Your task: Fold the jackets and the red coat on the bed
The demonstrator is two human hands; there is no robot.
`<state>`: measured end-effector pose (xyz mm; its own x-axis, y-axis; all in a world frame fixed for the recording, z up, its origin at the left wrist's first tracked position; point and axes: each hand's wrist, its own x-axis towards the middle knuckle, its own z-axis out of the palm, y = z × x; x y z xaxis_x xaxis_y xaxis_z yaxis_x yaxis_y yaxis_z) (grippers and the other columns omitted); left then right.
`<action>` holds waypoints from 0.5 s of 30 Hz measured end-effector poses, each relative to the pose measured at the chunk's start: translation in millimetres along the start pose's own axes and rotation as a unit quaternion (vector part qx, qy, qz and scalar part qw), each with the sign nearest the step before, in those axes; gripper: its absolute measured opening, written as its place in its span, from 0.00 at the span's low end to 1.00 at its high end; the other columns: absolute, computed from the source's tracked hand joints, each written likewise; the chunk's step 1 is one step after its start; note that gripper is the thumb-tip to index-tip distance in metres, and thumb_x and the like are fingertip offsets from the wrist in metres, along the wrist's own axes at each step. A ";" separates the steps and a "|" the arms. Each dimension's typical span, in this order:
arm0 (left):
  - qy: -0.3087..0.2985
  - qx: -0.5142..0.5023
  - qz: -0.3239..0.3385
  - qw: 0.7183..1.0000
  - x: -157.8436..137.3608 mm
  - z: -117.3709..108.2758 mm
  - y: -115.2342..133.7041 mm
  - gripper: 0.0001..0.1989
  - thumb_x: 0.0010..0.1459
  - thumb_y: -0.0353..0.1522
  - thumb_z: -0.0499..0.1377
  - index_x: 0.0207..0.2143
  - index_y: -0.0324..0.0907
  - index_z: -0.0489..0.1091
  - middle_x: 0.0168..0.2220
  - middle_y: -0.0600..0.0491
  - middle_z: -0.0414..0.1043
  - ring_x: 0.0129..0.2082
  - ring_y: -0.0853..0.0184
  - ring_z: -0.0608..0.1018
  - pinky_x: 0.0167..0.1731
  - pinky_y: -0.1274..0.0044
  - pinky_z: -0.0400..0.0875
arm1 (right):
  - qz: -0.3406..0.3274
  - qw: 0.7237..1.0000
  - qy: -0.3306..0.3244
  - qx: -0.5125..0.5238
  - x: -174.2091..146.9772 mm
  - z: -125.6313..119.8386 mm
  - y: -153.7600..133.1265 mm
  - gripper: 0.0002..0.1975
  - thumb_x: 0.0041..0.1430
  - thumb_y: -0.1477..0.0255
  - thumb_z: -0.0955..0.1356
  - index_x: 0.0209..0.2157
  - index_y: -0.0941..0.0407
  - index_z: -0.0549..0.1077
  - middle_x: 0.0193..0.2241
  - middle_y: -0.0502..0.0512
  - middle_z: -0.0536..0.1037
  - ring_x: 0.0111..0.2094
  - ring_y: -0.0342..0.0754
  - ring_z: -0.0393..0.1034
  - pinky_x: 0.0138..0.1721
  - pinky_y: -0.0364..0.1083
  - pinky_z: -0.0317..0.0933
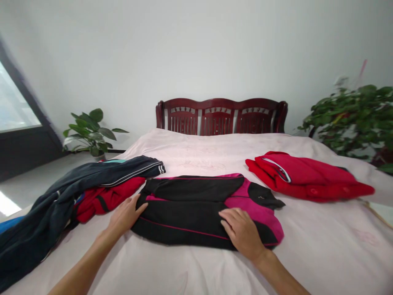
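A black and magenta jacket [184, 213] lies flat before me, its sleeves folded in lengthwise over the body and its collar toward the right. My left hand [127, 215] rests at the jacket's left end, fingers stretched out over the edge of the cloth. On the right half of the jacket lies my right hand [241, 231], its fingers extended on the black and magenta fabric near the collar. Neither hand grips the cloth. The underside of the jacket is hidden.
The jacket is on a pale pink bedsheet [196, 270]. Dark navy clothes [52, 200] and a red garment [106, 200] are heaped at left. Folded red clothes [310, 176] sit at right. Behind stand a wooden headboard [217, 116] and potted plants [92, 131].
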<state>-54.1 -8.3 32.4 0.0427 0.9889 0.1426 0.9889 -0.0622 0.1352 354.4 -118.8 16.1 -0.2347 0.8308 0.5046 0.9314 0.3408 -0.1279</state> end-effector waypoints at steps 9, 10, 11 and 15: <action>-0.017 -0.064 -0.034 0.997 15.0 -35.6 2.0 0.21 0.57 0.43 0.56 0.52 0.47 0.71 0.47 0.48 0.75 0.48 0.57 0.77 0.42 0.73 0.68 | -0.032 0.990 -0.136 0.029 11.5 5.2 -64.5 0.12 0.63 0.76 0.63 0.44 0.52 0.75 0.40 0.54 0.78 0.41 0.50 0.71 0.43 0.47 0.60; -0.017 -0.077 -0.035 0.996 20.0 -38.9 1.8 0.20 0.56 0.42 0.56 0.50 0.48 0.72 0.45 0.49 0.77 0.47 0.57 0.77 0.41 0.73 0.67 | -0.004 0.989 -0.142 0.040 15.9 5.9 -61.8 0.12 0.64 0.76 0.61 0.41 0.53 0.75 0.38 0.54 0.79 0.41 0.49 0.72 0.42 0.46 0.61; -0.013 -0.102 -0.040 0.994 25.3 -40.9 1.3 0.19 0.55 0.41 0.57 0.49 0.49 0.73 0.44 0.50 0.77 0.46 0.57 0.77 0.40 0.73 0.67 | 0.028 0.987 -0.146 0.057 21.2 6.3 -58.1 0.13 0.65 0.75 0.60 0.39 0.53 0.76 0.37 0.55 0.79 0.40 0.49 0.73 0.41 0.46 0.61; -0.012 -0.256 -0.068 0.964 43.5 -32.9 -2.9 0.20 0.54 0.45 0.55 0.45 0.46 0.75 0.38 0.51 0.79 0.41 0.57 0.79 0.36 0.74 0.68 | 0.182 0.948 -0.109 0.238 49.2 13.5 -30.9 0.14 0.64 0.68 0.60 0.37 0.53 0.76 0.34 0.54 0.81 0.39 0.51 0.75 0.42 0.47 0.65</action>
<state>-59.8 30.4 70.5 -0.0737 0.9950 0.0681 0.7856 0.0159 0.6185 310.3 -82.5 33.3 -0.0227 0.9850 0.1710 0.7424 0.1312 -0.6570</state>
